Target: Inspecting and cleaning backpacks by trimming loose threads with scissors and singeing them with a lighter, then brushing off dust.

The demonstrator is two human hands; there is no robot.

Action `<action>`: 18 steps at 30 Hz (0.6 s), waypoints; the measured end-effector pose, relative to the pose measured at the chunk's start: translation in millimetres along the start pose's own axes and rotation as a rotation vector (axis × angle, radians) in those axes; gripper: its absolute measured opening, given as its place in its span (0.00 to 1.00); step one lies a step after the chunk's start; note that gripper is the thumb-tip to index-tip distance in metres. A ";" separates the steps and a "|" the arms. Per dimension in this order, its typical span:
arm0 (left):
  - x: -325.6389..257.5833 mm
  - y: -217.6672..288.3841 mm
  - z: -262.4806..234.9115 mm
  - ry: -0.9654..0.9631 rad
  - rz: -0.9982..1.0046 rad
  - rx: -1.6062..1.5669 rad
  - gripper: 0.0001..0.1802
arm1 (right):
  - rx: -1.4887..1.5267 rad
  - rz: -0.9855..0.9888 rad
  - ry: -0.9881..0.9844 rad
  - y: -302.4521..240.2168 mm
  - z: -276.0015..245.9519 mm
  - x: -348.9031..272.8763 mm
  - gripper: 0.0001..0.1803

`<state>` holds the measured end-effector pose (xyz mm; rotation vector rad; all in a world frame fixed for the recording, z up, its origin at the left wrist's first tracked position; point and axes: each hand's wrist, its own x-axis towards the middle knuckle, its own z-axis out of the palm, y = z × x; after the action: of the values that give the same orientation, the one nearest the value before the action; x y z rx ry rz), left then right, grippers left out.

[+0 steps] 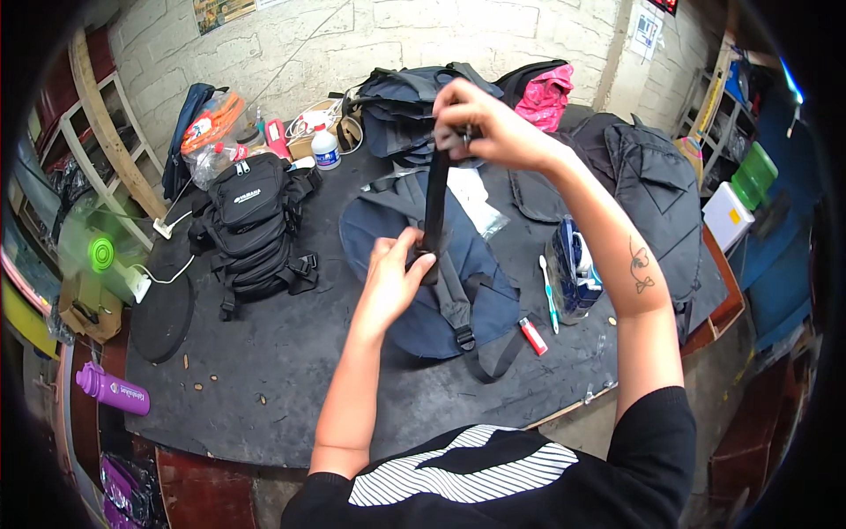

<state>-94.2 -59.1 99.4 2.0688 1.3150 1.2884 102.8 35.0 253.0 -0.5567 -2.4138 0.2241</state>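
Observation:
Over the middle of the table, a black webbing strap (435, 198) is pulled upright between my hands. My left hand (392, 275) pinches its lower end between thumb and fingers. My right hand (485, 128), slightly blurred and raised higher, is closed on its upper end; a small dark piece shows at those fingers, too unclear to name. Beneath my hands lies a navy backpack panel (370, 234) with grey shoulder straps and a plastic strap adjuster (464, 337). To its right rest a red lighter (533, 336) and a white-and-teal toothbrush (549, 295).
A black bag (251, 229) and a white bottle (325, 148) stand at the left. Stacked dark backpacks (397, 110) and a pink bag (544, 95) are at the back. A large black backpack (656, 203) fills the right side. A purple bottle (113, 389) is near the left edge.

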 end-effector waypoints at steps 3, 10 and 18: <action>26.9 -14.4 -4.3 -0.367 -0.293 -0.652 0.15 | -0.217 0.049 0.260 -17.5 17.6 -0.9 0.21; 66.0 -16.0 -11.6 -0.018 -0.141 -0.930 0.18 | 0.931 0.608 1.203 -21.0 164.1 -85.5 0.07; 111.2 6.1 -42.7 0.133 -0.019 -0.826 0.23 | 0.559 0.673 0.669 -34.8 326.1 -148.0 0.09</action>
<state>-110.8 26.3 181.0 1.3989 0.6506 1.6179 -9.1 -68.7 -73.0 -0.9670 -1.3721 0.8180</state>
